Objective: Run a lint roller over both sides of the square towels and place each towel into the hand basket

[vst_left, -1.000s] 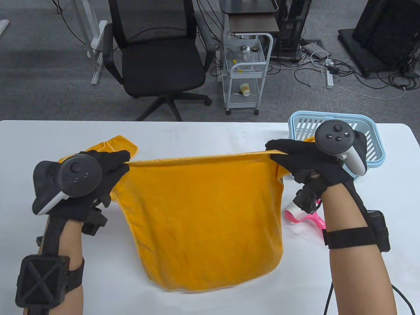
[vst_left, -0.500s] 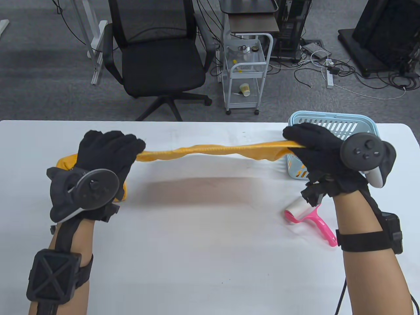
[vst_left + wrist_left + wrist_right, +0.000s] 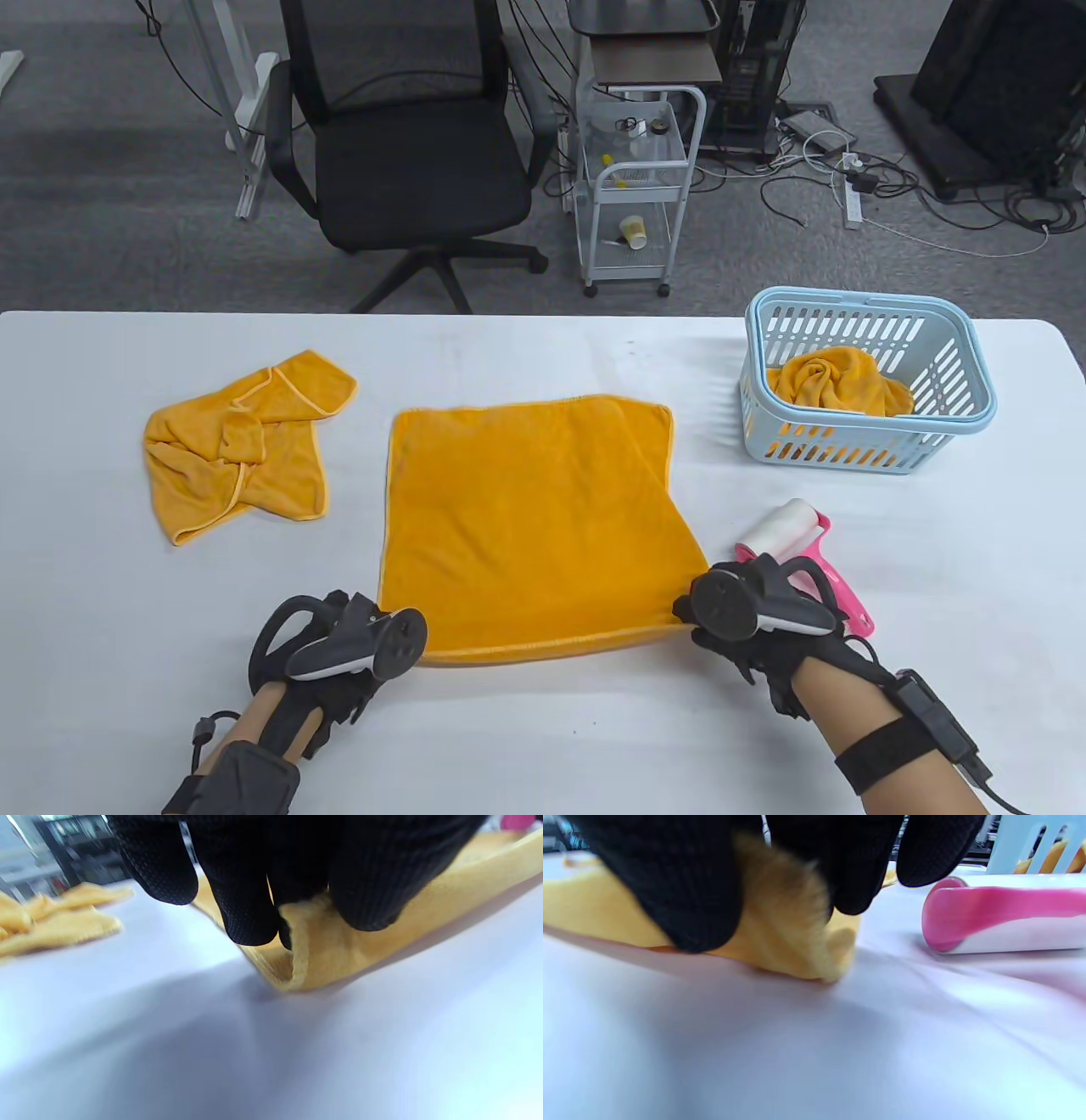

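Orange towel (image 3: 534, 526) flipped, now flat on worktop (image 3: 543, 730); left hand (image 3: 339, 649), right hand (image 3: 747, 611) pinch near corners. Smooth before rolling.

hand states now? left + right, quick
Left hand: closed, pinching the spread towel's near-left corner.
Right hand: closed, pinching the same towel's near-right corner.

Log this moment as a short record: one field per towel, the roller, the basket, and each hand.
spread towel: flat on the table, mid-front
left hand: pinches its near left corner
right hand: pinches its near right corner
crumpled towel: loose on the table, left
basket towel: bunched inside the hand basket
lint roller: lying on the table beside the right hand, untouched
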A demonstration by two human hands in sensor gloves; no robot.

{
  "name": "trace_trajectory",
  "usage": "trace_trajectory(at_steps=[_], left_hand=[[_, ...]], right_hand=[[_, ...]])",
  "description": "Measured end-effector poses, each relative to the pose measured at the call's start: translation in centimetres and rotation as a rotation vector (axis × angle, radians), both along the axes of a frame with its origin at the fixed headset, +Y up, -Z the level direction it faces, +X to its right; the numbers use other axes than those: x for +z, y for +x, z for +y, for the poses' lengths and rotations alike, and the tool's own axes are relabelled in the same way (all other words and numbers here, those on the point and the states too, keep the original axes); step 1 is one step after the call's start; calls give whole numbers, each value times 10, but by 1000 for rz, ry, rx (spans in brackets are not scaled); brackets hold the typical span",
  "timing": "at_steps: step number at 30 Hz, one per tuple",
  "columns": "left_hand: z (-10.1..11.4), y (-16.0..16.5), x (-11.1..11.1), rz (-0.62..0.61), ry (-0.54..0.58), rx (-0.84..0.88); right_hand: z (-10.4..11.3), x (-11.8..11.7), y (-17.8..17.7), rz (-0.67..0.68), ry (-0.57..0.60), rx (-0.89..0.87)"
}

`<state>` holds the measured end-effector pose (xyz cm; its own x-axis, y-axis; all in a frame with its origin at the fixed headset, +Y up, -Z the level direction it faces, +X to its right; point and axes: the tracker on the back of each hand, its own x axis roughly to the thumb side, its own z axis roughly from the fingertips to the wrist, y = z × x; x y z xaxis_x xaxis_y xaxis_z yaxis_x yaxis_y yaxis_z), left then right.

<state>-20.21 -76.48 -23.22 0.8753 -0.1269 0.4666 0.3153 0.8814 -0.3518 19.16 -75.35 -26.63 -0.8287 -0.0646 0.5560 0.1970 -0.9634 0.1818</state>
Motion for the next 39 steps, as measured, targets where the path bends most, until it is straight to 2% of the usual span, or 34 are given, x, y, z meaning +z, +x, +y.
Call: trace_trajectory(at_steps=[2, 5, 8, 9, 12, 13, 17, 21, 24, 27, 30, 33, 34, 36, 39], left_hand=[[1, -2, 7, -10, -110, -14], [7, -8, 9, 9, -68, 36], [1, -19, 0, 108, -6, 42], [-6, -23, -4, 137, -18, 20], [-21, -32, -10, 186, -89, -2], [-24, -34, -10, 194, -107, -10], [-25, -33, -11, 181, -78, -16], [-25, -33, -11, 180, -72, -13], [-25, -33, -11, 178, -70, -11], [-25, -32, -12, 176, -69, -13], [-25, -32, -12, 174, -68, -13], [-26, -32, -12, 173, -68, -10], [-26, -32, -12, 173, -68, -10], [-26, -32, -12, 172, -68, -9], [-26, -32, -12, 174, -69, -6]], right_hand=[[8, 13, 5, 34, 9, 86], [24, 16, 21, -8, 44, 104], [35, 5, 47, -162, 125, 32], [36, -3, 60, -279, 152, 0], [26, -17, 83, -483, 164, -5], [18, -24, 91, -541, 128, 24], [0, -35, 105, -745, 143, 122], [-14, -44, 109, -855, 97, 126], [-18, -48, 107, -908, 132, 115], [-12, -51, 104, -921, 108, 64], [7, -52, 81, -859, 119, -49], [26, -48, 29, -682, 129, -132], [28, -46, 17, -651, 125, -147], [34, -39, -34, -474, 104, -183], [36, -25, -96, -293, 94, -192]])
